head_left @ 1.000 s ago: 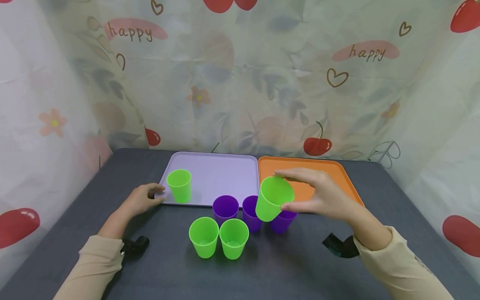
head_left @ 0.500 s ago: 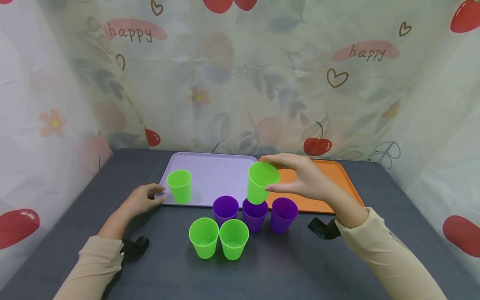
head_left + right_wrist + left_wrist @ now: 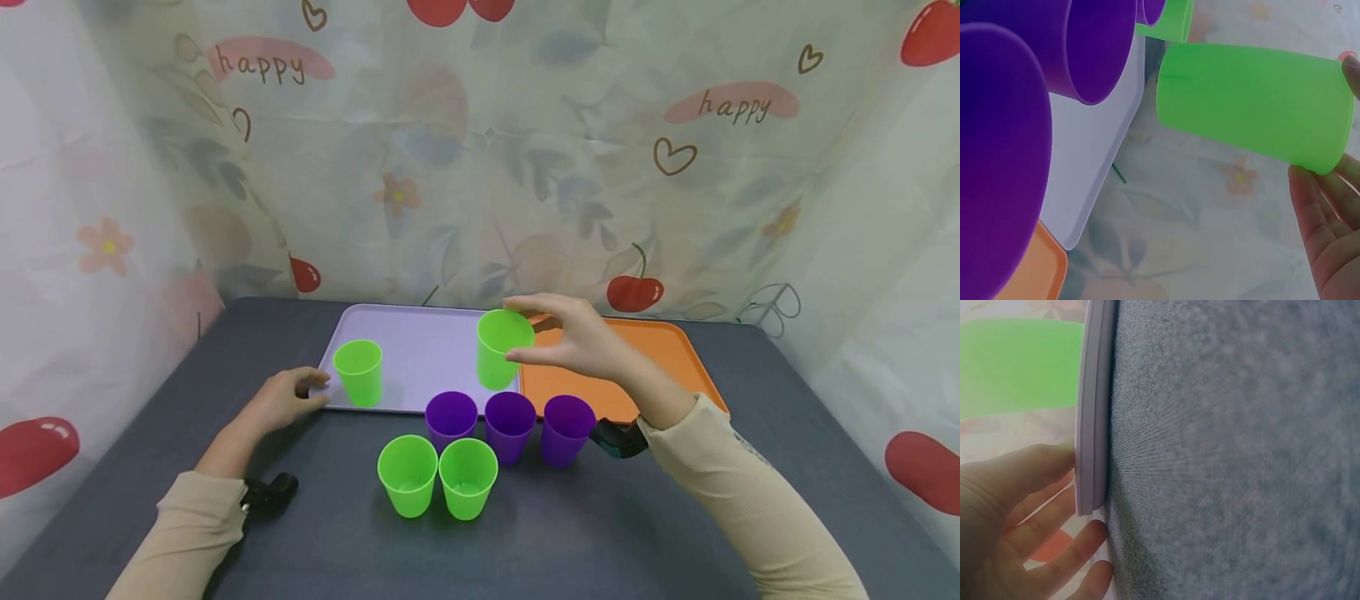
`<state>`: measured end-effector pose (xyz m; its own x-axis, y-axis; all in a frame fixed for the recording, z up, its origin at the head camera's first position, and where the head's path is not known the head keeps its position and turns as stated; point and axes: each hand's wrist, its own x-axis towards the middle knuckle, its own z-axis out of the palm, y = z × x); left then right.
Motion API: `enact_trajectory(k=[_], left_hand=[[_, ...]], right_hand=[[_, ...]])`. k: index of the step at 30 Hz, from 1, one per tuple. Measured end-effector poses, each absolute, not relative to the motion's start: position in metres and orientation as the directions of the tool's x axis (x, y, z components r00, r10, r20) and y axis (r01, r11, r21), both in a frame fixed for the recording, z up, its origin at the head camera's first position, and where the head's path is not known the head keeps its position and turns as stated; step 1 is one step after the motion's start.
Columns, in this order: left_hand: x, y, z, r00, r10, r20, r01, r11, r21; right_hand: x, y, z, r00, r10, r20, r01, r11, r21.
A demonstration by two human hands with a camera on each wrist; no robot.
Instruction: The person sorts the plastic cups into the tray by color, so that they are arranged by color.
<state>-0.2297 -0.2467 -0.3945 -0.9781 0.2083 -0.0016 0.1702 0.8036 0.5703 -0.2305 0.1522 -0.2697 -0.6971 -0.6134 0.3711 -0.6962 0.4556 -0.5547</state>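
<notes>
Above the right part of the lavender tray (image 3: 420,358), my right hand (image 3: 573,337) holds a green cup (image 3: 497,354) near its rim, thumb on one side and fingers on the other. In the right wrist view the held cup (image 3: 1250,103) lies sideways in the picture, apart from the tray. My left hand (image 3: 281,404) rests at the tray's left edge; in the left wrist view its thumb touches the rim (image 3: 1091,425) and two lower fingers reach past the corner. Another green cup (image 3: 360,375) stands upright on the tray near that hand.
Three purple cups, left (image 3: 450,425), middle (image 3: 510,433) and right (image 3: 566,433), stand in a row before the trays. Two green cups, one (image 3: 408,483) beside the other (image 3: 467,483), stand nearer me. An orange tray (image 3: 645,358) adjoins the lavender one. Patterned cloth hangs behind.
My right hand has carried the green cup leftward and away from me, from over the purple cups to above the lavender tray. My left hand has stayed put.
</notes>
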Motion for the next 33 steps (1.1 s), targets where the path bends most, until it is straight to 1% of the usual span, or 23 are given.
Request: enact_trajectory(k=[6,19,24,33], left_hand=[[-0.229,-0.247,-0.395,-0.978,0.210,0.004,0.175,0.802,0.571],[-0.230,-0.246,-0.395,-0.980,0.197,-0.017,0.152,0.808,0.569],[-0.231,-0.247,-0.395,-0.980,0.198,-0.014,0.155,0.809,0.568],[-0.229,-0.246,-0.396,-0.979,0.205,0.022,0.181,0.806,0.563]], right_hand=[[-0.243,0.139,-0.272,-0.695,-0.627,0.351,-0.690,0.446,-0.571],[-0.271,0.105,-0.282,-0.709,-0.667,0.229,-0.638,0.467,-0.612],[-0.279,0.091,-0.286,-0.703,-0.691,0.168,-0.626,0.490,-0.606],[-0.286,0.068,-0.290,-0.684,-0.723,0.094,-0.624,0.514,-0.588]])
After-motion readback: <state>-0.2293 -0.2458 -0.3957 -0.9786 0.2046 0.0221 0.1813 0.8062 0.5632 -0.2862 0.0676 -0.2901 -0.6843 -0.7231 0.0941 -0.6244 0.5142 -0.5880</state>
